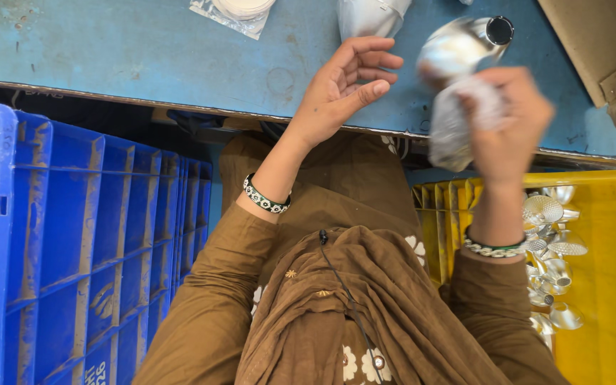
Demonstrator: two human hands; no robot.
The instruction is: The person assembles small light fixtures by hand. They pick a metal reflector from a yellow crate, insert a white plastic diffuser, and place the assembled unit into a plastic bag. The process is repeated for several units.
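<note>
Two hands over table edge [180,100], right hand [507,121] gripping cloth [458,121], left hand [344,85] empty.

Two crates: one blue [73,235], one yellow [607,235]; two bangles [265,198].

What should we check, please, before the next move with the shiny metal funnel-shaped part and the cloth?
1. Right hand grips the white cloth: ok, fingers are closed around it.
2. Cloth touches the shiny metal part: ok, though motion blur hides exactly where.
3. Left hand holds the part: not ok, it is open and empty beside it.
4. What supports the part: cannot tell; it may rest on the blue table or be lifted by the cloth hand.
5. More metal parts in the yellow crate: ok, several lie there.
6. Blue crate within the left arm's side: ok; its contents are barely visible.
</note>
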